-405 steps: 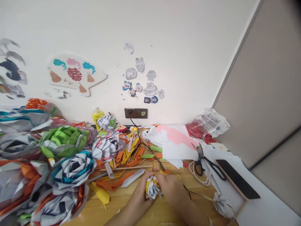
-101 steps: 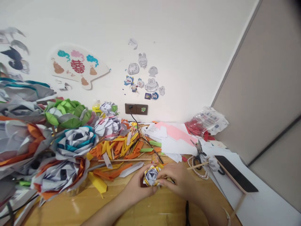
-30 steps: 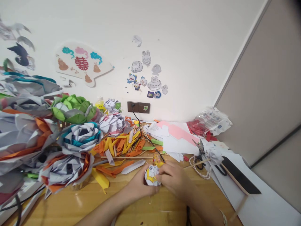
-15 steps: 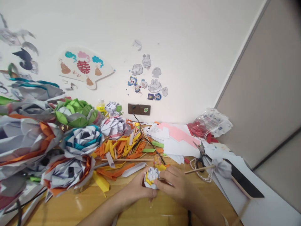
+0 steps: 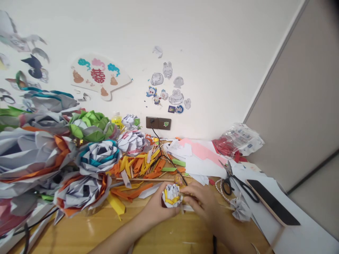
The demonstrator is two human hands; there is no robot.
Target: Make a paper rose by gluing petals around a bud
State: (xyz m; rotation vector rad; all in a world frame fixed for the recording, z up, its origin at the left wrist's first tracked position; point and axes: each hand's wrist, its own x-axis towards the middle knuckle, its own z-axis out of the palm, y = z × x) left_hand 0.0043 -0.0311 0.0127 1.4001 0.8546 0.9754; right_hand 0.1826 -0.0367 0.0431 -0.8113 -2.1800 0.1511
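Observation:
My left hand (image 5: 156, 206) is wrapped around a small paper flower (image 5: 172, 195) with white and yellow petals, its open face turned up. My right hand (image 5: 200, 203) is closed beside the flower's right edge, with thumb and index finger close to the petals. A thin wooden stick (image 5: 225, 206) runs out behind the right hand, with a gathered white paper piece (image 5: 241, 210) at its outer end. The stick's other end is hidden by the fingers, and the right hand is slightly blurred.
Large paper flowers (image 5: 99, 155) crowd the left side. Orange and yellow paper strips (image 5: 140, 164) and sticks lie behind the hands. Black-handled scissors (image 5: 230, 178), a bead string (image 5: 219, 185), a phone (image 5: 272, 203) and white sheets (image 5: 205, 165) lie to the right.
The stick with the white paper piece has swung down and toward me, uncovering the scissors' handles. My right fingers have drawn back slightly from the flower, whose face shows more fully.

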